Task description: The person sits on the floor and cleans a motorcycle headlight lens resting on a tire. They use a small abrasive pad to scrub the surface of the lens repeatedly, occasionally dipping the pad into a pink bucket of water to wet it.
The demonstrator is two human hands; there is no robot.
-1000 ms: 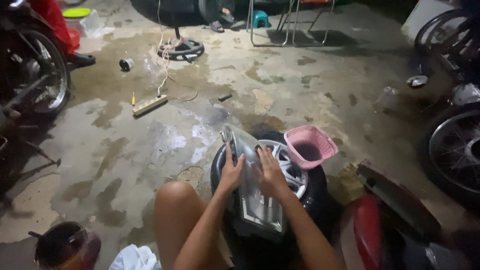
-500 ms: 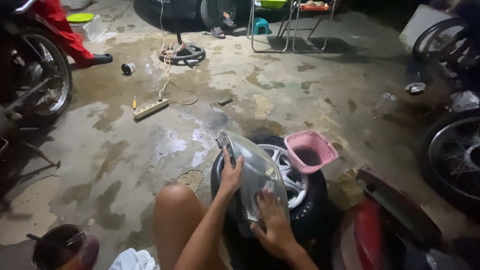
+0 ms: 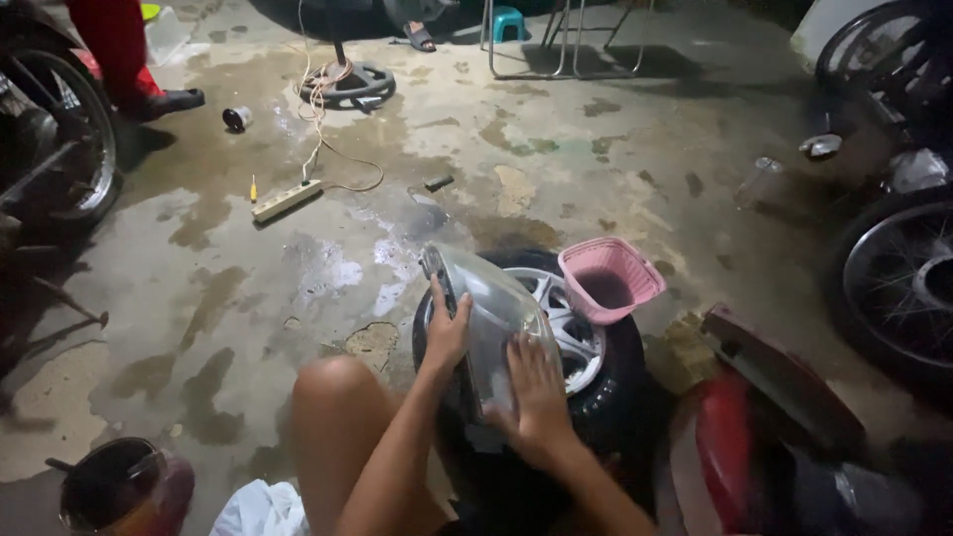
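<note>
Slid lower on headlight lens [image 3: 491, 318]: right hand [image 3: 536, 392] flat, left hand [image 3: 447, 333] gripping rim; probably light, slippery, fragile.

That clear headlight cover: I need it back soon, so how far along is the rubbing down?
Done: hard to tell; no part of the clear headlight cover looks visibly finished. In hand: the left hand props it by its edge on the wheel, while the right hand lies flat on its lower face. Left: the upper face shows no hand on it, and the pink basket sits untouched.
</note>
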